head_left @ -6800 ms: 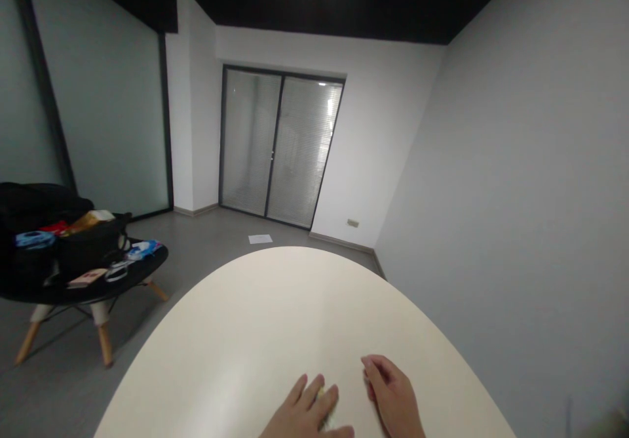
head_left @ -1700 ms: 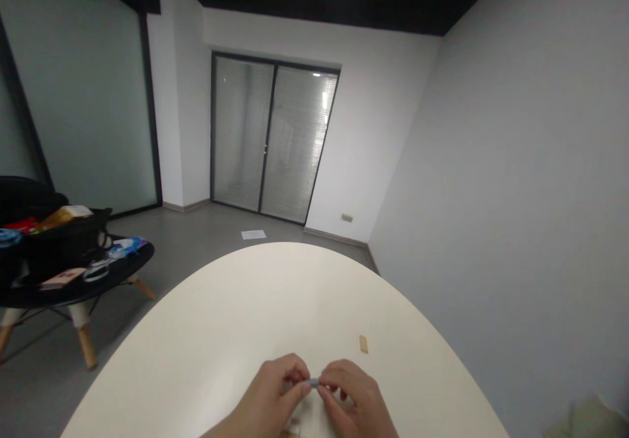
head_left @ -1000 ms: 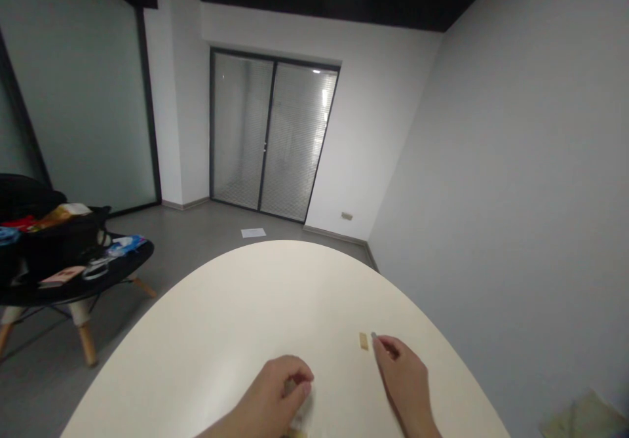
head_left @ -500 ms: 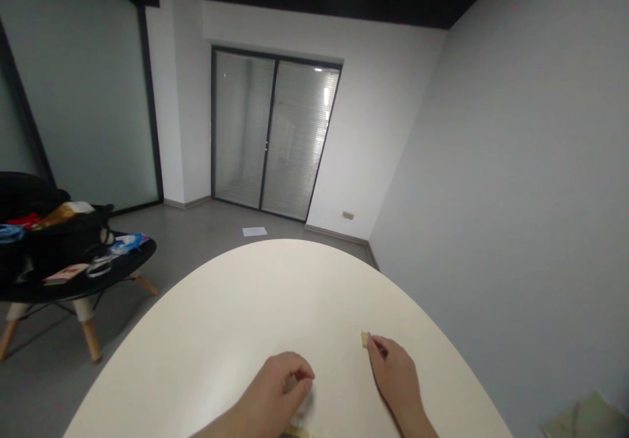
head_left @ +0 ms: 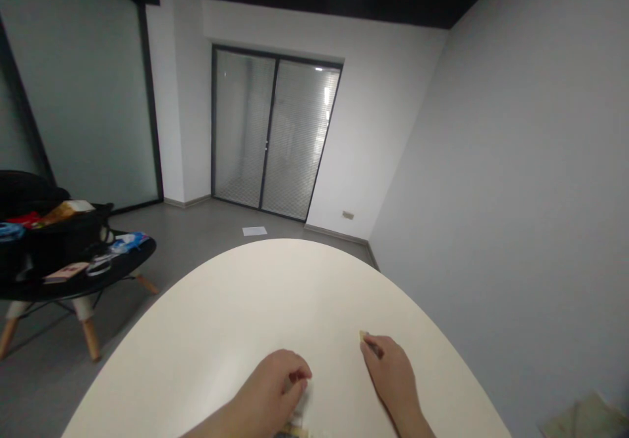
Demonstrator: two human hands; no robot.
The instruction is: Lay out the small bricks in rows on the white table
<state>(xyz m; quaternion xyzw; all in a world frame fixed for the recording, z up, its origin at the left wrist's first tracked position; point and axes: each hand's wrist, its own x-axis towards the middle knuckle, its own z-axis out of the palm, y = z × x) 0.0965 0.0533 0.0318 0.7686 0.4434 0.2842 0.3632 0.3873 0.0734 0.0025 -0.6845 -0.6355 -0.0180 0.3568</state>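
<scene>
Lower right, the right hand (head_left: 390,367) pinches a flat yellowish piece (head_left: 362,335), probably light, best edge-held. The left hand (head_left: 272,385) curls, hold unclear.

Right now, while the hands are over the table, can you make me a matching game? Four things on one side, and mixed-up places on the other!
Things
1. right hand
2. sheet of paper
3. black bag
4. table

Places
A. on the black chair
B. below the left hand
C. at a small yellowish piece
D. flat on the grey floor

Right pairs: 1-C, 2-D, 3-A, 4-B
</scene>
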